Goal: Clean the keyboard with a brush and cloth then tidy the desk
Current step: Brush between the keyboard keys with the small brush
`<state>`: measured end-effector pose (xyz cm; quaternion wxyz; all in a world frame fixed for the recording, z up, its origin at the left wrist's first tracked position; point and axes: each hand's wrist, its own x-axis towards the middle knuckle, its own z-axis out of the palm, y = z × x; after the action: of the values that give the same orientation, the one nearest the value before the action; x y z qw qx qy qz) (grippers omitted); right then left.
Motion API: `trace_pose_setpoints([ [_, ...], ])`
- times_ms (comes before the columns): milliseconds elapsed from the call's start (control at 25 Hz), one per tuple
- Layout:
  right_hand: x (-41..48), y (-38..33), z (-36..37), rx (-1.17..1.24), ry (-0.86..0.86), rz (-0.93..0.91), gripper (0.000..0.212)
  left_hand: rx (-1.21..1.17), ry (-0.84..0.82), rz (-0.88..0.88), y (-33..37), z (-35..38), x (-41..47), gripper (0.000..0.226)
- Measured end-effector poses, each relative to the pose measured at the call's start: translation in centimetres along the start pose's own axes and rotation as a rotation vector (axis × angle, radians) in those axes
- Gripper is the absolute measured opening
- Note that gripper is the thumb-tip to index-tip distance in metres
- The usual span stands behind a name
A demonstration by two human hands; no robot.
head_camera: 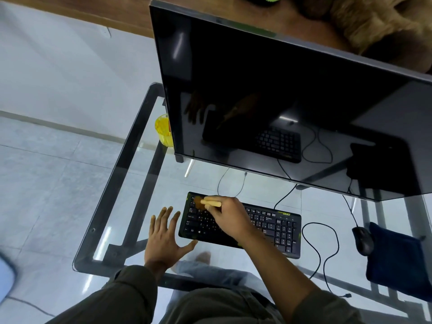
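Note:
A black keyboard [275, 228] lies on the glass desk [117, 183] in front of the monitor. My right hand [230, 218] is shut on a small wooden-handled brush [208, 202], whose brown bristles touch the keyboard's top left keys. My left hand [166, 235] rests flat on the glass with fingers spread, its thumb against the keyboard's near left corner. A dark blue cloth [397, 258] lies folded at the desk's right edge.
A large dark monitor [280, 101] stands behind the keyboard. A yellow cup [163, 129] sits behind its left edge. A black mouse [363, 239] lies beside the cloth, with black cables [320, 249] looping across the glass. My legs show beneath the desk.

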<state>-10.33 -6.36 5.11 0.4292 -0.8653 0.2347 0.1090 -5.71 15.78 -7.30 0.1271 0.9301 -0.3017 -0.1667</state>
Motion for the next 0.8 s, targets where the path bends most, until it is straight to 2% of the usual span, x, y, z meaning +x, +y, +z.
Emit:
trace_pose_setpoints([
  [80, 0.2, -0.2, 0.3, -0.012, -0.106, -0.018, 0.026, 0.007, 0.001, 0.003, 0.1, -0.1, 0.0, 0.102],
  [200, 0.3, -0.1, 0.5, 0.006, -0.003, -0.001, 0.027, -0.010, 0.007, 0.005, 0.0, -0.1, 0.0, 0.102],
  [320, 0.2, 0.0, 0.9, -0.032, -0.098, -0.056, 0.028, -0.010, 0.008, 0.011, 0.1, -0.2, 0.0, 0.101],
  [440, 0.1, 0.1, 0.3, -0.016, 0.026, -0.033, 0.028, -0.013, 0.001, 0.000, 0.0, -0.1, 0.0, 0.102],
  [520, 0.0, 0.4, 0.1, -0.035, -0.050, -0.033, 0.029, -0.011, 0.005, 0.013, 0.0, -0.3, 0.0, 0.102],
  [720, -1.5, 2.1, -0.4, -0.101, -0.035, 0.000, 0.028, -0.020, 0.013, 0.018, -0.1, -0.2, 0.0, 0.102],
  [800, -2.3, 3.2, -1.0, -0.086, 0.103, 0.058, 0.026, -0.030, 0.012, 0.019, -0.3, -0.1, 0.0, 0.103],
])
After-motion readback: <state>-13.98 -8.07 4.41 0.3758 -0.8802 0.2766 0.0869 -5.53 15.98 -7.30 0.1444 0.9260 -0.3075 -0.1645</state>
